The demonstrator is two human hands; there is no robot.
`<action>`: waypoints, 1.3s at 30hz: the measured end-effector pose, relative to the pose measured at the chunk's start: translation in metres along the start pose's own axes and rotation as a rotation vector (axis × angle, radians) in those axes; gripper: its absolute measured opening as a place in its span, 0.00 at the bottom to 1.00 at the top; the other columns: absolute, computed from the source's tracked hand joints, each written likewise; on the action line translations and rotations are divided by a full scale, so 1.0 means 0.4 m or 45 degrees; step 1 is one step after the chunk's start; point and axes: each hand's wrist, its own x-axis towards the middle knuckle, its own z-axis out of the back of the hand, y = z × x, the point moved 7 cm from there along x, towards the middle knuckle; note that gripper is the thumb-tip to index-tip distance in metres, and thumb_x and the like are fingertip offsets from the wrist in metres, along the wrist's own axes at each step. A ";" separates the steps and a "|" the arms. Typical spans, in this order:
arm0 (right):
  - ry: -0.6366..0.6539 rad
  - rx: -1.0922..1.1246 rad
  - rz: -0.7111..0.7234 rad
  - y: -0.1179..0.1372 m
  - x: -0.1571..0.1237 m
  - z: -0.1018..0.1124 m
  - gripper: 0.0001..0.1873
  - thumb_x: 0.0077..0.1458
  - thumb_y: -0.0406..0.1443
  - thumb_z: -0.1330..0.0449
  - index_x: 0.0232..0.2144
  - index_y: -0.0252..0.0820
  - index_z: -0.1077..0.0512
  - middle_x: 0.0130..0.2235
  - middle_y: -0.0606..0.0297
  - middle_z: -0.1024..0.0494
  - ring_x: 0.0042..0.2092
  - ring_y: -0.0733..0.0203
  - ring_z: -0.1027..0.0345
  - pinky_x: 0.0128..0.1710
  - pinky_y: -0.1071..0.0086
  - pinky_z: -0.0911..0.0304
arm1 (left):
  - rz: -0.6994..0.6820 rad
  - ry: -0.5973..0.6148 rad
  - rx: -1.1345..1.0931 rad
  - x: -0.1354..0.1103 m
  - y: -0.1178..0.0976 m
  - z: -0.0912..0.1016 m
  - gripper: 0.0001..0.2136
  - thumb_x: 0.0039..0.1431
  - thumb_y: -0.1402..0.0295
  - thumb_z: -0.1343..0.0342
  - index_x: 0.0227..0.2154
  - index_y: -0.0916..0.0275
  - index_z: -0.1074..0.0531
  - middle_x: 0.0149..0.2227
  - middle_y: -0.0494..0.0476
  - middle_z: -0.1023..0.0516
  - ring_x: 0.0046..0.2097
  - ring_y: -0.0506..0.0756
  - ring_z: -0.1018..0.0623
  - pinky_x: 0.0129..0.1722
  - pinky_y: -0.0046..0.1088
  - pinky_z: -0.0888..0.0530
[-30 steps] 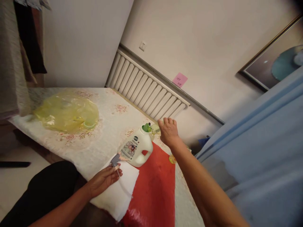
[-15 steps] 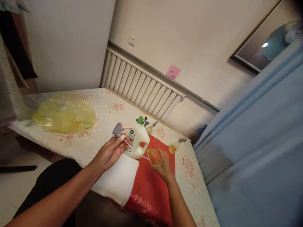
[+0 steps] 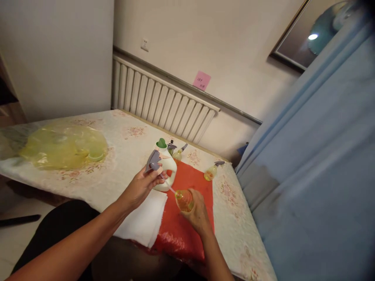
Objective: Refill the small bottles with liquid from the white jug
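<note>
My left hand [image 3: 146, 183] grips a grey trigger sprayer head [image 3: 153, 160] by its neck. A thin pale dip tube [image 3: 169, 186] slants down from it to the mouth of a see-through yellow bottle [image 3: 183, 200]. Wrapped round that bottle is my right hand [image 3: 197, 212], holding it tilted with its mouth toward the left. Whether the tube's tip is inside the mouth or just at it, I cannot tell. Behind the sprayer head stands a large white jug [image 3: 171, 164] with a handle and something green in its neck, partly hidden by my left hand.
A red sheet [image 3: 191, 175] and a folded white cloth [image 3: 143, 220] lie on the flowered tablecloth [image 3: 231, 195]. One yellow spray bottle [image 3: 210, 172] stands at the right, others behind the jug. At left rests a yellow plastic bag [image 3: 64, 146]. A blue curtain [image 3: 307, 156] hangs right.
The sprayer head has come nearer the bottle, and its tube now reaches the bottle's mouth. The bottle is turned more toward the left. My view has shifted to the right.
</note>
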 end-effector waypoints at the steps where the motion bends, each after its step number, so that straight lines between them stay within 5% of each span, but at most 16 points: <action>1: 0.002 0.005 0.003 0.006 -0.002 -0.003 0.35 0.41 0.29 0.34 0.54 0.42 0.32 0.52 0.54 0.25 0.55 0.46 0.31 0.57 0.52 0.34 | 0.021 0.011 0.048 -0.004 0.016 -0.009 0.18 0.56 0.62 0.33 0.47 0.62 0.27 0.37 0.55 0.20 0.41 0.55 0.20 0.40 0.28 0.25; 10: 0.031 0.138 -0.078 0.065 -0.004 -0.014 0.30 0.39 0.32 0.32 0.48 0.44 0.31 0.46 0.59 0.23 0.48 0.48 0.28 0.51 0.55 0.31 | 0.120 0.235 0.461 -0.048 0.125 -0.078 0.20 0.55 0.61 0.35 0.50 0.60 0.24 0.45 0.54 0.20 0.54 0.61 0.26 0.59 0.37 0.36; 20: 0.102 0.298 -0.197 0.054 -0.021 -0.033 0.35 0.34 0.31 0.30 0.49 0.46 0.30 0.47 0.59 0.22 0.49 0.46 0.27 0.50 0.54 0.31 | 0.037 0.293 0.651 -0.050 0.122 -0.070 0.17 0.56 0.62 0.35 0.48 0.58 0.23 0.47 0.55 0.20 0.52 0.62 0.25 0.57 0.36 0.34; 31: 0.092 0.284 -0.161 0.063 -0.024 -0.033 0.33 0.32 0.30 0.29 0.46 0.45 0.29 0.45 0.60 0.22 0.47 0.48 0.26 0.50 0.57 0.30 | 0.105 0.305 0.556 -0.043 0.124 -0.064 0.16 0.48 0.64 0.31 0.40 0.60 0.26 0.39 0.54 0.22 0.42 0.58 0.24 0.45 0.31 0.30; 39: 0.155 0.354 -0.288 0.057 -0.032 -0.039 0.38 0.33 0.31 0.28 0.51 0.44 0.30 0.47 0.59 0.23 0.50 0.48 0.28 0.52 0.55 0.32 | 0.174 0.333 0.581 -0.046 0.116 -0.069 0.12 0.55 0.61 0.35 0.40 0.60 0.23 0.41 0.52 0.21 0.50 0.60 0.26 0.52 0.32 0.33</action>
